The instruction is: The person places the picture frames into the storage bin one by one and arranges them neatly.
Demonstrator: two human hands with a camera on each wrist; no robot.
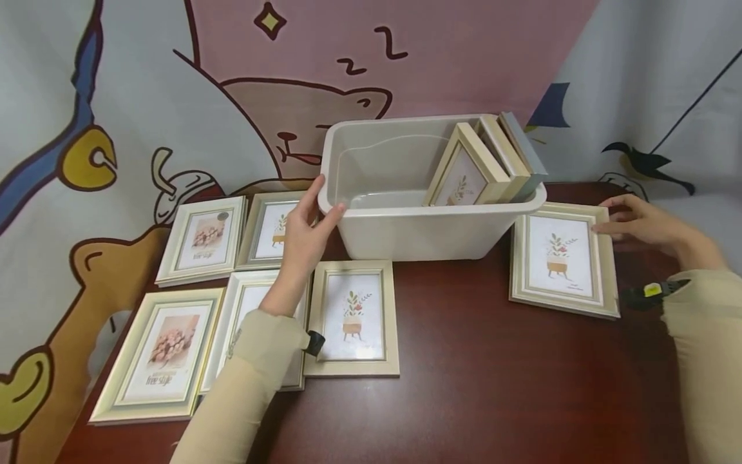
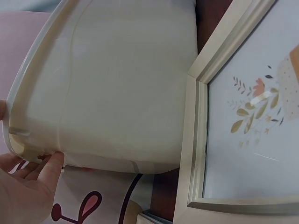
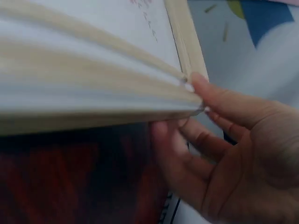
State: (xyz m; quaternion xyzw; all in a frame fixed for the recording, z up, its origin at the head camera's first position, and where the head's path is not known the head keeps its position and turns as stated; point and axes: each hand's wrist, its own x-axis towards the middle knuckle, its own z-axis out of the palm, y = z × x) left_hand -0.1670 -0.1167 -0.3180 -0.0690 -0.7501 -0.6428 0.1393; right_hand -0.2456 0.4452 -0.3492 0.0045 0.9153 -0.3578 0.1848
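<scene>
A beige plastic bin stands at the back of the table, with several picture frames leaning in its right end. My left hand grips the bin's left rim, its thumb on the front side. The left wrist view shows the fingers at the rim's corner. On the right, my right hand holds the right edge of a cream picture frame with a potted-plant print. In the right wrist view, the thumb is on top of the frame's corner and the other fingers are underneath.
To the left lie several more picture frames, among them a flower-print frame, another flower-print frame and a plant-print frame before the bin. A cartoon-printed curtain hangs behind the dark red table.
</scene>
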